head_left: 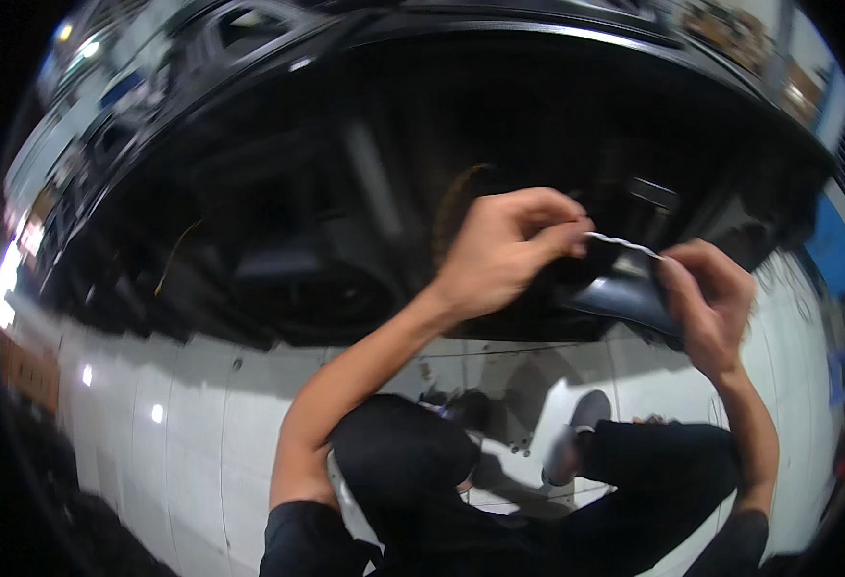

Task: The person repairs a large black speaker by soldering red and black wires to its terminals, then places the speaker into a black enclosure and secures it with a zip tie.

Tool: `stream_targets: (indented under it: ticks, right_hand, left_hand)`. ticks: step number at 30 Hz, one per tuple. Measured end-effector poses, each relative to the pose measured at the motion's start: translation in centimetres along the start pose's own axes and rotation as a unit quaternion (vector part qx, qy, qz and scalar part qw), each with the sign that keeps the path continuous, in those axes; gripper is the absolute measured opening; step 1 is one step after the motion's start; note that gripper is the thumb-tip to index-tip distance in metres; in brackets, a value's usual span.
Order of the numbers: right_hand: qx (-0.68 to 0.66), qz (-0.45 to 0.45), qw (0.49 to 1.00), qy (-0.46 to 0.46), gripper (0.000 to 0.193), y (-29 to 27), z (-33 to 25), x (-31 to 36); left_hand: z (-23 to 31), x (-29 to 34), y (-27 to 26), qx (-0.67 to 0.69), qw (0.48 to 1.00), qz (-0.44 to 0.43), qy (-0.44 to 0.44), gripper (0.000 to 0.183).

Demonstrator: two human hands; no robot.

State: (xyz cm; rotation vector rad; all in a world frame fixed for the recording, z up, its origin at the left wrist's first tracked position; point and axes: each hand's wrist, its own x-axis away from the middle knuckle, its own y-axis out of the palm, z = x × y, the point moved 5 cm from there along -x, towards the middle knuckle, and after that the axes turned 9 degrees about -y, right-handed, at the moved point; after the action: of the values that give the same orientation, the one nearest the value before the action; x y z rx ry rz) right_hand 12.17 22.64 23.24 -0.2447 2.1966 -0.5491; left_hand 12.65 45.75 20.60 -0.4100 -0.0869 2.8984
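Observation:
A short white twisted cord (624,241) stretches between my two hands in front of a large black curved panel that looks like a vehicle part (249,173). My left hand (514,245) pinches one end between thumb and fingertips. The other end is gripped in the bent fingers of my right hand (709,293), which is slightly lower and blurred by motion. Whether the cord is a wire or a string, I cannot tell. Just below it, beside my right hand, shows a glossy dark surface (620,298). The cord's tips are hidden in my fingers.
A thin yellow wire (174,258) hangs against the black panel at the left. White floor tiles (192,423) lie below, around my dark shoes (591,412) and bent knees. A brown box (30,373) stands far left; a blue panel (836,245) is at the right.

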Motion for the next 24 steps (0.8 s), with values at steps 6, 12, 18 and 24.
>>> stream_targets:
  ticks: [6, 12, 18, 24]
  right_hand:
    - [-0.067, 0.023, 0.996, 0.045, 0.014, -1.8, 1.4, 0.8]
    - [-0.041, -0.026, 0.999, 0.021, 0.02, -1.4, 1.8, 0.9]
    - [0.144, 0.027, 0.969, -0.2, 0.038, -2.2, -1.2, 0.2]
    - [0.108, 0.02, 0.972, -0.21, 0.028, -2.1, -2.3, 0.4]
  left_hand:
    - [0.0, -0.1, 1.4, -0.033, 0.999, -0.003, 0.038, 0.016]
    - [0.9, 0.0, 0.9, -0.2, 0.961, 0.029, 0.186, 0.017]
    - [1.7, 0.4, 1.5, -0.28, 0.924, 0.067, 0.252, 0.016]
    - [1.7, 0.4, 2.2, -0.317, 0.91, 0.041, 0.263, 0.014]
